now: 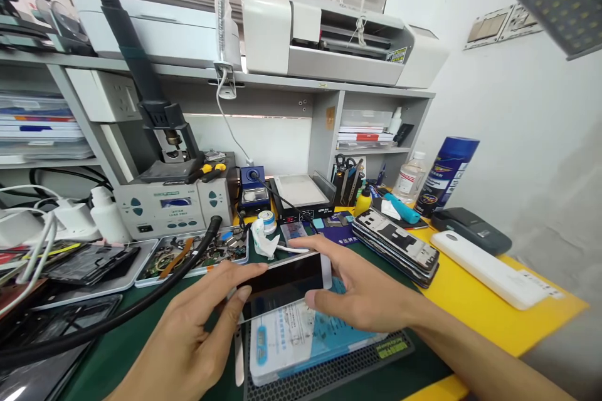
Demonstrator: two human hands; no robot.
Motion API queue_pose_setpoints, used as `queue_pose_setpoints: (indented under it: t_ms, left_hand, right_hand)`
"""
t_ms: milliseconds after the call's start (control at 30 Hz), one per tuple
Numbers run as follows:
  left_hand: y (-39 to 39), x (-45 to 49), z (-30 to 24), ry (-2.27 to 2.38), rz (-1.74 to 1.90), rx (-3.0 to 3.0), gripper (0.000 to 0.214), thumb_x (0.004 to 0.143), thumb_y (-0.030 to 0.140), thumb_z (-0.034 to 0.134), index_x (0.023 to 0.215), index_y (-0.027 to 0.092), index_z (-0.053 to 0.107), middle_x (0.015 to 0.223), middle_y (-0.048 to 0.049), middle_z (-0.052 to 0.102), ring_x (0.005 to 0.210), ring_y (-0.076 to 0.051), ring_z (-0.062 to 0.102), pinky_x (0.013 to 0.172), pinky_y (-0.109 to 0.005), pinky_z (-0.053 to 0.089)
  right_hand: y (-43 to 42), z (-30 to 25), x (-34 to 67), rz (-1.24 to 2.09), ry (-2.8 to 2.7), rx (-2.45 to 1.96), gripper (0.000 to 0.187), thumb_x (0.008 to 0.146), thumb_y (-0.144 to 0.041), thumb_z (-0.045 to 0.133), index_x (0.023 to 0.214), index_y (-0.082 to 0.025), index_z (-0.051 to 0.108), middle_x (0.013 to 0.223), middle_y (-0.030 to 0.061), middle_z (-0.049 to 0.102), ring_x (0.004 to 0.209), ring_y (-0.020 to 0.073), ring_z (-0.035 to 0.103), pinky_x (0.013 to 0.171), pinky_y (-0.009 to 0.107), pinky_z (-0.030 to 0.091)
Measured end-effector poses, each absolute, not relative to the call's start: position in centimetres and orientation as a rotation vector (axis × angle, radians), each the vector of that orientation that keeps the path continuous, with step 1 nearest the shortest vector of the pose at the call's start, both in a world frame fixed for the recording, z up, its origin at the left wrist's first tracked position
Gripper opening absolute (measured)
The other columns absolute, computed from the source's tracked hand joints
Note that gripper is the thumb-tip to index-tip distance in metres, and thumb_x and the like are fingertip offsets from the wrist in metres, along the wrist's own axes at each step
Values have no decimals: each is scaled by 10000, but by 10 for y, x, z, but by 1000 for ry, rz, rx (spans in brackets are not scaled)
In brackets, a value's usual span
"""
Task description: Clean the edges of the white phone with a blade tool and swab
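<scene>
A white-bordered smartphone (288, 282) with a dark screen is held tilted between my two hands. My left hand (202, 319) pinches its left end between thumb and fingers. On its right end, my right hand (360, 291) has the index finger along the far edge and the thumb at the near edge. Below the phone lies a blue and white flat box (301, 332), partly covered by the phone and my right hand. The box rests on a black honeycomb-patterned mat (301, 386). A thin pale stick (239, 360) lies beside the mat's left edge.
A stack of phone parts (399, 244) stands to the right, near a white bar-shaped device (489, 269) and a blue spray can (446, 175). A black hose (179, 288) arches across the left from the grey soldering station (174, 207). Behind it is a parts tray (155, 263).
</scene>
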State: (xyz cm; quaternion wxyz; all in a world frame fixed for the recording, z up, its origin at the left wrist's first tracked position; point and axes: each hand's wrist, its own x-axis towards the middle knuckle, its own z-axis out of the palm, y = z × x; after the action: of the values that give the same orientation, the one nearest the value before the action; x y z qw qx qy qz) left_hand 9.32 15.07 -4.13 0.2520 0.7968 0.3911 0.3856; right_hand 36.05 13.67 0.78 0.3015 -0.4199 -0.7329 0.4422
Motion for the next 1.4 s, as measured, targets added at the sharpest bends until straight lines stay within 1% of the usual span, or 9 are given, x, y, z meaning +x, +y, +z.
queue_pose_setpoints:
  t_ms: [167, 333, 500, 600, 733, 933, 1067, 1233, 1400]
  left_hand:
    - [148, 93, -42, 1101, 1027, 2059, 373, 988, 432, 555, 1345, 396, 654, 1046, -62, 695, 791, -227, 638, 626, -262, 600]
    - [146, 96, -41, 1139, 1101, 2012, 360, 965, 443, 589, 1296, 357, 702, 1107, -86, 696, 912, -254, 652, 618, -234, 585]
    - [143, 100, -40, 1148, 1119, 1976, 337, 989, 457, 552, 1286, 364, 681, 1133, -74, 671, 916, -236, 638, 563, -201, 543]
    - [142, 101, -40, 1122, 1134, 2078, 320, 1014, 405, 513, 1302, 385, 651, 1101, -51, 665, 967, -238, 645, 570, -202, 521]
    - [145, 99, -39, 1041, 1094, 2347, 390, 1045, 274, 430, 1376, 435, 559, 1133, -17, 661, 983, -215, 659, 780, -264, 538]
    - [150, 96, -39, 1074, 998, 2540, 465, 1055, 221, 374, 1470, 412, 460, 1288, -35, 635, 1100, -237, 667, 630, -235, 514]
    - [149, 96, -40, 1069, 1002, 2518, 451, 1057, 230, 363, 1458, 403, 475, 1263, -36, 644, 1058, -233, 674, 666, -244, 525]
    - [147, 98, -39, 1111, 956, 2211, 389, 1073, 358, 354, 1438, 384, 487, 1198, -43, 629, 1098, -245, 632, 867, -317, 551]
    - [153, 96, -40, 1177, 909, 1659, 565, 1026, 601, 403, 1518, 329, 353, 910, -18, 611, 748, -207, 591, 695, -334, 591]
  right_hand:
    - [136, 8, 362, 1154, -1955, -1138, 713, 894, -182, 680, 1546, -306, 420, 1352, 93, 631, 1166, 298, 626, 927, 406, 566]
    - [136, 8, 364, 1123, -1970, -1136, 727, 894, -168, 666, 1556, -312, 403, 1338, 87, 641, 1144, 295, 643, 918, 401, 576]
    - [137, 5, 364, 1104, -2009, -1129, 702, 909, -116, 610, 1548, -301, 387, 1487, 77, 540, 1299, 282, 571, 1044, 412, 515]
    - [137, 4, 364, 1068, -2012, -1131, 689, 908, -98, 601, 1532, -307, 397, 1489, 70, 538, 1308, 275, 568, 1065, 415, 500]
    - [136, 3, 363, 1020, -2043, -1147, 695, 904, -73, 588, 1528, -306, 391, 1499, 69, 526, 1301, 264, 574, 1062, 400, 503]
    - [135, 3, 362, 1011, -2045, -1168, 690, 900, -70, 591, 1512, -326, 402, 1454, 54, 549, 1274, 261, 584, 1049, 398, 516]
    - [135, 0, 363, 1057, -2008, -1204, 692, 912, -106, 606, 1523, -352, 395, 1439, 53, 559, 1216, 276, 606, 1025, 436, 531]
    - [138, 0, 367, 1229, -1895, -1140, 748, 926, -148, 632, 1587, -318, 327, 1556, 89, 461, 1351, 286, 513, 1084, 435, 469]
    - [148, 7, 363, 1549, -1580, -938, 582, 905, -209, 690, 1463, -179, 527, 1161, 112, 723, 1013, 238, 681, 816, 339, 557]
